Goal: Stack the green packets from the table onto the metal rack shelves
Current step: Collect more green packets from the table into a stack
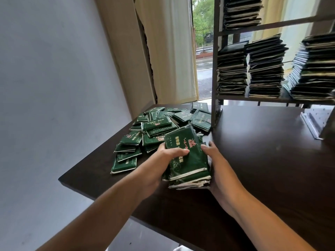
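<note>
Both bare forearms reach forward, converging. Left hand (163,160) grips left edge of packet bundle (186,156), thumb across its top. Right hand (215,165) clasps bundle's right side, fingers curled.

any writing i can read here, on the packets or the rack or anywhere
Top packet of the held bundle: a red emblem and pale characters, too blurred to read.
Loose packets on the table: the same pale print, too small to read.
Stacks on the metal rack: no print visible.
Nothing legible anywhere.

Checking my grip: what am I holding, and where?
A bundle of green packets, left hand gripping its left edge, right hand its right edge.
</note>
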`<act>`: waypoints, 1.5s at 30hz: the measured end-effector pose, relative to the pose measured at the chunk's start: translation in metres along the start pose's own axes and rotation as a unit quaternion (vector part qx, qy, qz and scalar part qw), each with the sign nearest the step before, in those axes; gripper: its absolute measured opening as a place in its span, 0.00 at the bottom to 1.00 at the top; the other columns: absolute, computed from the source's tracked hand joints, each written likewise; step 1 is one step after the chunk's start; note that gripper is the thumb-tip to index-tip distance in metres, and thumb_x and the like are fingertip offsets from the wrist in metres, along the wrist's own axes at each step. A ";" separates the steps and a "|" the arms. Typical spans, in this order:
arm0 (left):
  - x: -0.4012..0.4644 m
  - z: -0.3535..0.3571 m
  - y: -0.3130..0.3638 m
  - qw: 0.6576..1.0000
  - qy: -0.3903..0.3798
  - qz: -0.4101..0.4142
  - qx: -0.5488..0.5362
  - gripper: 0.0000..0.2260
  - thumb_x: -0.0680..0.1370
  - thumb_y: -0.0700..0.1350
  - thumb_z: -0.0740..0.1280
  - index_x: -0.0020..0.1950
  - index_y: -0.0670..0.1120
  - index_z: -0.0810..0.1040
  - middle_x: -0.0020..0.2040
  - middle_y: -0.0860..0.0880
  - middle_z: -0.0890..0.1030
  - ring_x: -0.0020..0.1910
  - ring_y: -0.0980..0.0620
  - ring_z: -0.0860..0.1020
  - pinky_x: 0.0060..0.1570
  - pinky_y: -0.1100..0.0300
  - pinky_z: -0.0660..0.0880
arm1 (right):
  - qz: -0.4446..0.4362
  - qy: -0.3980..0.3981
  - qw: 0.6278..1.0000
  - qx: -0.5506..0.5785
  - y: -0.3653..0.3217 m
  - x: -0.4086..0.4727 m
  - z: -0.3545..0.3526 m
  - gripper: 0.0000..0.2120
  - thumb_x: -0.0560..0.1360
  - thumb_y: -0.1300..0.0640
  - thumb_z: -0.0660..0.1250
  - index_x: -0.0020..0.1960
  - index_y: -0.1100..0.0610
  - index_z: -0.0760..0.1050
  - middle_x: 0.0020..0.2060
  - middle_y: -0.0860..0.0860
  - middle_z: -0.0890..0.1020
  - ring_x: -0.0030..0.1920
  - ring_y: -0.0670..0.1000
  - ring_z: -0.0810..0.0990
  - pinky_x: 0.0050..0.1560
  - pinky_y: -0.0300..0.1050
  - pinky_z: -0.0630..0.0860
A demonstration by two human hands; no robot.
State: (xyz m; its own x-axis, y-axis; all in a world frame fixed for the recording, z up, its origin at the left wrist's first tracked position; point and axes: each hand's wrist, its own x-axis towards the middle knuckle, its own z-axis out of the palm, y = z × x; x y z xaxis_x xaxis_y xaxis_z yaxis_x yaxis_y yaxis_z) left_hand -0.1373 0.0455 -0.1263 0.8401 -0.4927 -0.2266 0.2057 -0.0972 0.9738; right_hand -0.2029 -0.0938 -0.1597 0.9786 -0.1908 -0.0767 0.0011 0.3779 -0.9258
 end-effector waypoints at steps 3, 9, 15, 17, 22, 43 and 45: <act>0.002 -0.001 -0.005 0.999 -0.021 0.013 -0.022 0.32 0.66 0.46 0.76 0.69 0.47 0.72 0.59 0.42 0.84 0.58 0.41 0.83 0.63 0.45 0.77 | -0.040 -0.024 0.996 -0.075 -0.001 -0.005 0.001 0.57 0.55 0.24 0.74 0.77 0.30 0.49 0.78 0.45 0.63 0.75 0.54 0.68 0.74 0.64 0.66; 0.002 -0.007 -0.012 0.977 -0.023 0.195 0.080 0.43 0.63 0.33 0.75 0.74 0.56 0.64 0.59 0.53 0.83 0.60 0.49 0.81 0.55 0.56 0.80 | -0.164 -0.066 0.977 -0.120 -0.005 -0.007 -0.007 0.43 0.62 0.64 0.66 0.71 0.34 0.62 0.62 0.41 0.79 0.60 0.39 0.79 0.53 0.33 0.77; 0.006 -0.017 -0.034 0.975 -0.090 0.137 0.150 0.50 0.57 0.35 0.74 0.78 0.40 0.59 0.48 0.57 0.85 0.48 0.61 0.82 0.44 0.65 0.78 | -0.133 -0.092 0.968 -0.193 -0.004 -0.005 -0.012 0.44 0.60 0.71 0.63 0.64 0.31 0.63 0.58 0.41 0.79 0.56 0.34 0.78 0.50 0.31 0.76; 0.009 -0.018 -0.037 0.977 -0.083 0.115 0.158 0.44 0.54 0.39 0.74 0.70 0.35 0.69 0.43 0.53 0.85 0.43 0.59 0.82 0.41 0.65 0.77 | -0.122 -0.091 0.966 -0.210 -0.004 -0.006 -0.010 0.45 0.59 0.68 0.64 0.64 0.29 0.62 0.61 0.40 0.79 0.60 0.35 0.77 0.55 0.33 0.76; 0.013 -0.014 -0.034 0.981 -0.089 0.093 0.149 0.22 0.58 0.34 0.65 0.51 0.44 0.74 0.33 0.57 0.82 0.35 0.64 0.79 0.36 0.68 0.74 | -0.114 -0.056 0.965 -0.229 -0.003 -0.005 -0.008 0.54 0.54 0.57 0.70 0.72 0.26 0.53 0.71 0.41 0.70 0.71 0.42 0.69 0.74 0.53 0.68; 0.014 -0.015 0.001 0.981 -0.105 0.039 0.156 0.10 0.76 0.52 0.72 0.56 0.56 0.80 0.48 0.56 0.87 0.46 0.57 0.84 0.47 0.62 0.78 | -0.077 0.071 0.983 -0.148 -0.014 0.008 -0.020 0.42 0.75 0.54 0.73 0.78 0.34 0.52 0.58 0.43 0.80 0.45 0.43 0.86 0.42 0.38 0.81; 0.011 -0.020 0.004 0.979 -0.102 0.017 0.178 0.12 0.75 0.56 0.69 0.56 0.57 0.79 0.48 0.53 0.86 0.43 0.55 0.82 0.44 0.64 0.76 | -0.038 0.062 0.988 -0.136 -0.014 0.007 -0.020 0.33 0.75 0.55 0.72 0.75 0.37 0.62 0.58 0.47 0.83 0.47 0.48 0.87 0.43 0.43 0.82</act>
State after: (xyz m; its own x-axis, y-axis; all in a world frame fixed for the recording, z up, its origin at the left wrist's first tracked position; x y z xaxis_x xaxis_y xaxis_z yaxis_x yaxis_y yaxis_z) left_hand -0.1169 0.0569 -0.1254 0.7179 -0.6602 -0.2207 -0.0389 -0.3547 0.9342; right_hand -0.2005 -0.1185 -0.1550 0.9449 -0.3258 -0.0319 0.0020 0.1032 -0.9947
